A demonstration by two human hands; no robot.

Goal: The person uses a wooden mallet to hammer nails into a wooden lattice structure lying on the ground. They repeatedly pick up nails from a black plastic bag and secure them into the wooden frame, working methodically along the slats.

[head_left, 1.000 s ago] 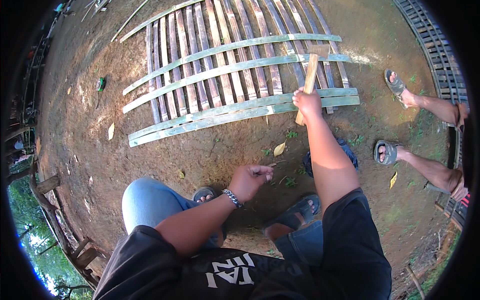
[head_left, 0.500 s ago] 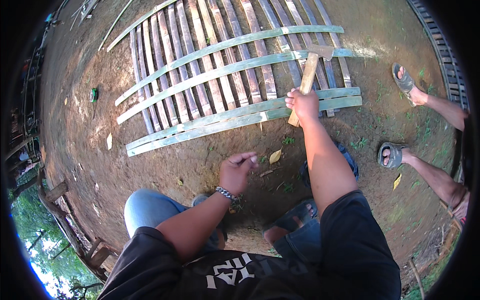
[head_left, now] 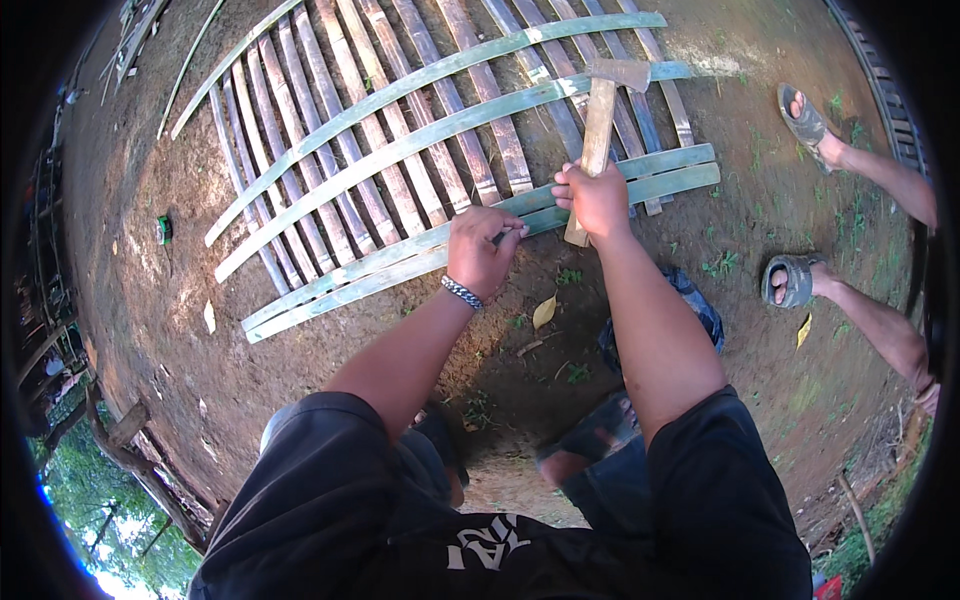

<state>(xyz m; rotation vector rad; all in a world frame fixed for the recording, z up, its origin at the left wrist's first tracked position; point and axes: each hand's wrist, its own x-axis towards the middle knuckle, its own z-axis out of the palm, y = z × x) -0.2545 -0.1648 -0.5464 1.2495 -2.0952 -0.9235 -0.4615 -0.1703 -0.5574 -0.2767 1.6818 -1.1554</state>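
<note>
My right hand [head_left: 597, 200] is closed round the wooden handle of a hatchet [head_left: 599, 125], whose rusty metal head points away from me over the slats. My left hand [head_left: 480, 252], with a chain bracelet at its wrist, rests at the two nearest green bamboo strips [head_left: 345, 287]. Its thumb and fingers are pinched together; anything between them is too small to make out. These strips lie side by side across the near ends of a row of brown bamboo slats [head_left: 380, 190]. Farther off, more green strips [head_left: 440, 135] cross the slats.
Another person's sandalled feet [head_left: 790, 281] are at the right. A dark plastic bag [head_left: 690, 310] lies by my right forearm. A green tape measure [head_left: 164, 230] sits on the bare soil at the left. Rough wooden poles [head_left: 135, 455] edge the ground at lower left.
My left hand has moved forward from above the soil to the nearest green strips. My right hand still grips the hatchet, held in much the same place. The view has shifted slightly.
</note>
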